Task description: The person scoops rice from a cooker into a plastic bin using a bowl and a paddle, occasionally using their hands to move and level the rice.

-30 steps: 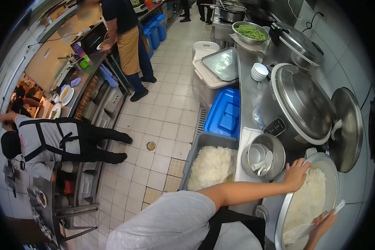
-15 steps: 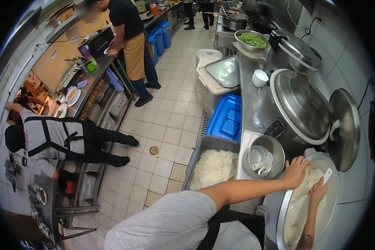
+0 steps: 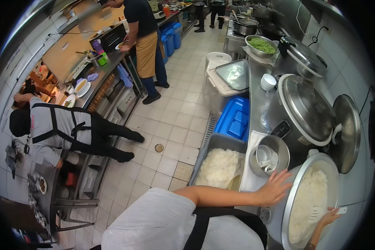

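Note:
My left hand (image 3: 274, 189) is open with its fingers spread, just beside the rim of a large rice pot (image 3: 291, 200). White cooked rice (image 3: 310, 198) fills much of that pot. Over its right part, my right hand (image 3: 330, 216) is closed around a white slotted spatula (image 3: 317, 214), whose blade lies against the rice and whose handle end points right. A steel pot (image 3: 259, 165) with a smaller container and white utensils inside stands close to my left fingertips. My right forearm is mostly cut off by the frame's lower edge.
A grey bin (image 3: 191, 177) of rice and a blue lid (image 3: 235, 118) sit left of the counter. A large lidded cooker (image 3: 306, 108), stacked white bowls (image 3: 268, 81) and a bowl of green beans (image 3: 261, 45) stand farther along. Two co-workers (image 3: 73, 127) (image 3: 143, 50) work across the aisle.
My left hand has come off the pot rim and moved left, fingers spreading. My right hand has shifted down and right, and the spatula has swung to lie flatter. The whole view has shifted slightly.

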`<state>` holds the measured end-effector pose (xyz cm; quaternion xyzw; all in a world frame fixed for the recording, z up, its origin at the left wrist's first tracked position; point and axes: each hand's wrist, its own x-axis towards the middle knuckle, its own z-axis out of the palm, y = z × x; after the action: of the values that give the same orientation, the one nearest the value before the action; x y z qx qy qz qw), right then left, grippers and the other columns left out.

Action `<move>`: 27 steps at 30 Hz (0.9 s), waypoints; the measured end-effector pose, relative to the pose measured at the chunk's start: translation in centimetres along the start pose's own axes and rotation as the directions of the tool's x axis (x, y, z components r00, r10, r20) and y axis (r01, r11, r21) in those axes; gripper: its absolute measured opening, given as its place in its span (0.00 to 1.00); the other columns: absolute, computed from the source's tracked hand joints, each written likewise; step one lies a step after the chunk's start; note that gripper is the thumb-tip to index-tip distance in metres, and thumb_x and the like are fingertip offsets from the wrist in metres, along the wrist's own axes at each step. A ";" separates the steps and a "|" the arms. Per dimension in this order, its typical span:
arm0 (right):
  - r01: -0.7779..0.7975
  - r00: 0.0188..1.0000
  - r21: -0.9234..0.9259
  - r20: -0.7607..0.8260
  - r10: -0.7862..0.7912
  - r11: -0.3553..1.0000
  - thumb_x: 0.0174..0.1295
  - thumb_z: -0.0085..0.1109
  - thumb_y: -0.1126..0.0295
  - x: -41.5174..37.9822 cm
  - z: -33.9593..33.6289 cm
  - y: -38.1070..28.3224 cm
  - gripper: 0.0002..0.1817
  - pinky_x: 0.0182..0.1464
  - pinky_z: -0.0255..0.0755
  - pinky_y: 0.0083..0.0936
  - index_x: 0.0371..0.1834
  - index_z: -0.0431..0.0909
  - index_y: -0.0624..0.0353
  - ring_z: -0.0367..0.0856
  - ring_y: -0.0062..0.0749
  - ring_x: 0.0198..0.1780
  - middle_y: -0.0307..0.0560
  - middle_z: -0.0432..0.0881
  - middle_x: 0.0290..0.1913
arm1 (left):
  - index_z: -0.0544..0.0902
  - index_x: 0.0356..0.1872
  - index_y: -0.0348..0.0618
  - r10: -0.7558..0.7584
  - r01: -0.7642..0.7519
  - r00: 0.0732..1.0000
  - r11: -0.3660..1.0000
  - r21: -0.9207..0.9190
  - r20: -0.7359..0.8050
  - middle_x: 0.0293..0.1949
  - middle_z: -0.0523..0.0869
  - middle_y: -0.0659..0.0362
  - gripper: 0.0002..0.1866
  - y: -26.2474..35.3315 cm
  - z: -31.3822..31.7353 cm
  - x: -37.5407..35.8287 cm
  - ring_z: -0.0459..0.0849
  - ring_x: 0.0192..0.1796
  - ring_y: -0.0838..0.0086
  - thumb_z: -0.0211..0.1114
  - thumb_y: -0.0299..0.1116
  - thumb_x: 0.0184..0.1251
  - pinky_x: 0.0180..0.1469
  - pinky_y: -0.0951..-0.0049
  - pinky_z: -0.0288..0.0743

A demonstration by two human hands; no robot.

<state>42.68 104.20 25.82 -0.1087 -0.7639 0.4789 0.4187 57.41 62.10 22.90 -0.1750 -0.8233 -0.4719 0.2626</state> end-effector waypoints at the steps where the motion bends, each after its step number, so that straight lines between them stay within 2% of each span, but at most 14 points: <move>1: -0.010 1.000 -0.003 0.010 0.010 1.000 0.72 0.40 0.60 -0.1 -0.1 0.6 0.18 0.40 0.71 0.30 0.37 0.66 0.68 0.74 0.34 0.28 0.48 0.74 0.28 | 0.69 0.54 0.43 -0.029 0.028 0.999 0.999 0.030 0.029 0.64 0.58 0.43 0.21 -0.4 -0.6 -1.5 0.52 0.70 0.46 0.58 0.32 0.59 0.67 0.40 0.46; 6: -0.064 0.997 -0.380 0.005 0.072 0.923 0.70 0.42 0.55 -0.3 0.8 -0.4 0.23 0.45 0.69 0.36 0.44 0.65 0.70 0.77 0.48 0.34 0.61 0.77 0.34 | 0.73 0.52 0.45 -0.127 0.160 0.966 0.978 0.137 -0.223 0.61 0.65 0.45 0.21 -3.9 -4.5 -6.2 0.59 0.66 0.48 0.61 0.31 0.55 0.64 0.45 0.53; 8: 0.261 0.931 -0.518 -0.089 -0.355 0.814 0.69 0.42 0.51 3.0 -0.9 7.1 0.28 0.44 0.72 0.37 0.47 0.66 0.72 0.79 0.52 0.38 0.61 0.79 0.37 | 0.75 0.51 0.45 -0.222 0.285 0.925 0.942 0.176 -0.310 0.59 0.68 0.46 0.21 -4.9 -7.8 -7.8 0.62 0.64 0.49 0.63 0.31 0.52 0.63 0.49 0.55; 9: 0.095 0.987 -0.462 -0.073 -0.145 0.882 0.68 0.43 0.51 4.7 -2.4 10.1 0.29 0.47 0.71 0.39 0.49 0.67 0.73 0.78 0.56 0.42 0.65 0.78 0.40 | 0.75 0.50 0.44 -0.251 0.338 0.907 0.913 0.228 -0.338 0.59 0.68 0.46 0.22 -5.9 -9.2 -9.3 0.63 0.63 0.49 0.64 0.31 0.51 0.65 0.52 0.54; 10: 0.235 0.942 -0.605 -0.051 -0.331 0.761 0.68 0.44 0.50 6.7 -4.1 13.8 0.30 0.48 0.71 0.40 0.51 0.67 0.75 0.77 0.55 0.44 0.67 0.77 0.43 | 0.76 0.50 0.43 -0.291 0.401 0.881 0.877 0.264 -0.372 0.59 0.67 0.46 0.22 -6.8 -10.6 -10.8 0.63 0.63 0.50 0.64 0.30 0.50 0.65 0.54 0.55; 11: 0.016 0.989 -0.531 -0.115 -0.091 0.847 0.67 0.45 0.49 7.3 -5.3 13.5 0.31 0.50 0.70 0.40 0.51 0.67 0.74 0.77 0.55 0.46 0.68 0.77 0.45 | 0.75 0.49 0.42 -0.293 0.438 0.869 0.831 0.345 -0.398 0.58 0.68 0.46 0.21 -7.2 -12.6 -12.3 0.64 0.62 0.50 0.63 0.28 0.51 0.64 0.55 0.56; 14: -0.100 0.983 -0.724 0.035 0.181 0.682 0.63 0.51 0.48 9.7 -6.9 13.4 0.32 0.47 0.72 0.37 0.53 0.68 0.70 0.79 0.48 0.44 0.60 0.79 0.44 | 0.74 0.50 0.41 -0.474 0.615 0.774 0.720 0.321 -0.419 0.59 0.67 0.42 0.19 -11.3 -16.3 -17.4 0.63 0.63 0.49 0.61 0.31 0.56 0.63 0.51 0.53; 17: -0.478 0.718 -0.409 0.327 0.614 0.777 0.63 0.55 0.53 10.2 -8.2 10.0 0.27 0.39 0.73 0.28 0.57 0.67 0.61 0.75 0.30 0.36 0.47 0.77 0.39 | 0.74 0.49 0.42 -0.522 0.684 0.724 0.624 0.378 -0.450 0.57 0.68 0.42 0.18 -14.1 -19.0 -24.0 0.63 0.62 0.48 0.61 0.31 0.56 0.62 0.51 0.55; 19: -0.457 0.827 -0.521 0.048 0.560 0.720 0.62 0.56 0.54 3.3 -5.2 -2.0 0.29 0.44 0.73 0.27 0.60 0.66 0.62 0.75 0.31 0.44 0.49 0.76 0.47 | 0.75 0.49 0.42 -0.560 0.699 0.715 0.582 0.415 -0.418 0.56 0.68 0.42 0.18 -14.9 -20.8 -27.3 0.63 0.61 0.48 0.61 0.31 0.55 0.61 0.51 0.55; 21: 0.009 0.999 -0.696 -0.019 -0.031 0.718 0.63 0.56 0.55 -2.7 -3.5 -8.0 0.29 0.50 0.71 0.25 0.62 0.65 0.62 0.73 0.30 0.52 0.52 0.73 0.54 | 0.75 0.48 0.44 -0.648 0.719 0.683 0.514 0.467 -0.338 0.55 0.68 0.43 0.17 -15.7 -22.8 -29.7 0.63 0.61 0.49 0.62 0.32 0.55 0.60 0.49 0.56; 23: 0.189 0.976 -0.355 0.172 -0.135 0.916 0.65 0.53 0.58 -9.4 -1.2 -13.9 0.24 0.55 0.68 0.24 0.59 0.69 0.63 0.74 0.30 0.53 0.50 0.75 0.54 | 0.75 0.48 0.44 -0.688 0.699 0.681 0.507 0.505 -0.251 0.54 0.69 0.44 0.17 -16.4 -25.2 -30.6 0.66 0.60 0.50 0.62 0.32 0.55 0.59 0.51 0.59; 24: 0.081 0.958 -0.264 0.287 -0.002 0.961 0.66 0.52 0.62 -16.1 2.0 -20.9 0.19 0.55 0.68 0.23 0.54 0.73 0.63 0.75 0.28 0.50 0.47 0.77 0.50 | 0.75 0.47 0.43 -0.718 0.684 0.667 0.486 0.544 -0.197 0.54 0.71 0.45 0.17 -16.9 -26.4 -31.0 0.68 0.58 0.51 0.62 0.32 0.55 0.57 0.53 0.62; 25: -0.119 0.865 -0.031 0.488 0.119 0.992 0.66 0.52 0.63 -21.7 4.4 -24.4 0.16 0.52 0.70 0.23 0.51 0.75 0.62 0.76 0.25 0.48 0.43 0.79 0.46 | 0.75 0.47 0.43 -0.722 0.676 0.670 0.499 0.542 -0.171 0.54 0.71 0.45 0.17 -17.9 -27.8 -31.6 0.68 0.58 0.51 0.62 0.32 0.55 0.57 0.53 0.62; 27: -0.333 0.467 -0.214 0.809 0.358 0.918 0.63 0.55 0.66 -31.2 8.2 -27.2 0.16 0.44 0.74 0.23 0.51 0.75 0.61 0.78 0.25 0.45 0.43 0.80 0.43 | 0.76 0.45 0.41 -0.865 0.743 0.498 0.464 0.482 0.065 0.48 0.76 0.46 0.16 -21.5 -30.6 -33.2 0.75 0.52 0.54 0.63 0.32 0.55 0.52 0.59 0.69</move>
<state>62.50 67.23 29.93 -0.0249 -0.8373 0.5365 -0.1027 80.63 23.60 1.09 0.2265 -0.9110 -0.3316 -0.0942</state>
